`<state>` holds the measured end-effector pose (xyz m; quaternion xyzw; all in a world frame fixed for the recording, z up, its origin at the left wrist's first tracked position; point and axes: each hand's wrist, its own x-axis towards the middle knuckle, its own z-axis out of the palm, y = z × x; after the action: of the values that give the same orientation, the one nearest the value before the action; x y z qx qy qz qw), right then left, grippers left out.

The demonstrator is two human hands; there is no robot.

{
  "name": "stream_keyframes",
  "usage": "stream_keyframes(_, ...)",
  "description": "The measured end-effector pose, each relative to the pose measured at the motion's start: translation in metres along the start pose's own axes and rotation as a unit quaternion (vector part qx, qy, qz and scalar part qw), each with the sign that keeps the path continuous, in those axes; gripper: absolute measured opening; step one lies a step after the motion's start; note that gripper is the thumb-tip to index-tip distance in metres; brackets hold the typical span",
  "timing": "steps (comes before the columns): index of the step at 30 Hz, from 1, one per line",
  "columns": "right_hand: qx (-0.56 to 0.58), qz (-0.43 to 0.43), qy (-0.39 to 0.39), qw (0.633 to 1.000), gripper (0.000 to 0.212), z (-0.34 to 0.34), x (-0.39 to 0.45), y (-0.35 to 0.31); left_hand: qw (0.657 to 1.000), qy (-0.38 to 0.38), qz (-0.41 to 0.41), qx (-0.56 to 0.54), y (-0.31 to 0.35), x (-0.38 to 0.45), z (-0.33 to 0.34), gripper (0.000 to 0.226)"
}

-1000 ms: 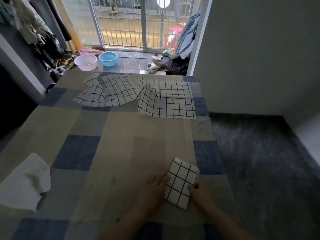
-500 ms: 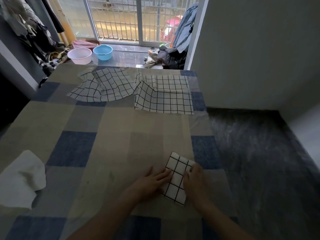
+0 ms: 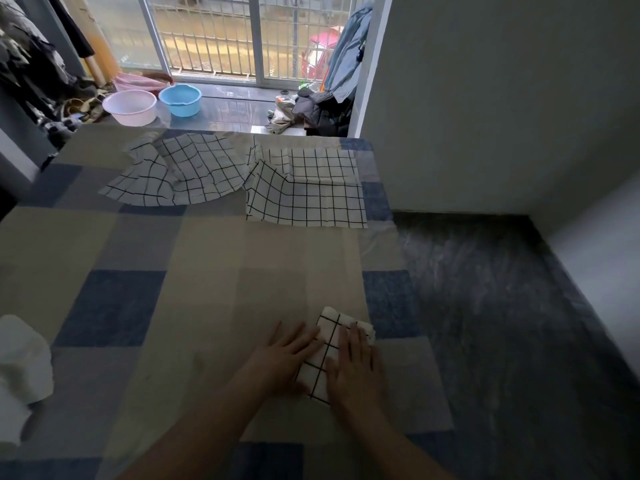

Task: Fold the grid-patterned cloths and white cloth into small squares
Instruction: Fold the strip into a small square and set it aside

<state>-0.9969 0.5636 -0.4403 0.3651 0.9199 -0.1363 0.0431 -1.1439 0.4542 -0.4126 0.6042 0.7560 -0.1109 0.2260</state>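
- A small folded grid cloth (image 3: pixel 332 351) is pressed flat on the checked table cover (image 3: pixel 207 271), near the right edge.
- The left hand (image 3: pixel 287 358) lies open, fingers on the cloth's left side.
- The right hand (image 3: pixel 356 365) lies open and flat on its right part.
- Two unfolded grid cloths (image 3: pixel 304 192) are seen at the far side.
- A crumpled white cloth (image 3: pixel 20 365) is at the near left.
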Motion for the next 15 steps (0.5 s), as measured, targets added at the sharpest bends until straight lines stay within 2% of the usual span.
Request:
stream_keyframes(5, 0.014, 0.068, 0.015, 0.997, 0.068, 0.006, 0.002, 0.025, 1.000, 0.006, -0.004, 0.009, -0.001, 0.001, -0.004, 0.111)
stream_keyframes(9, 0.003, 0.120, 0.029, 0.992, 0.067, 0.003, 0.007, 0.041, 1.000, 0.003, -0.009, 0.004, 0.001, 0.000, -0.005, 0.114)
stream_keyframes(12, 0.045, 0.024, 0.057, 0.997, 0.065, -0.009, 0.015, 0.022, 1.000, -0.002, -0.005, 0.012, 0.003, -0.001, -0.009, 0.113)
stream_keyframes(15, 0.047, -0.088, 0.025, 0.995, 0.060, -0.020, 0.033, -0.001, 1.000, 0.003, -0.008, -0.004, 0.004, -0.001, -0.011, 0.112)
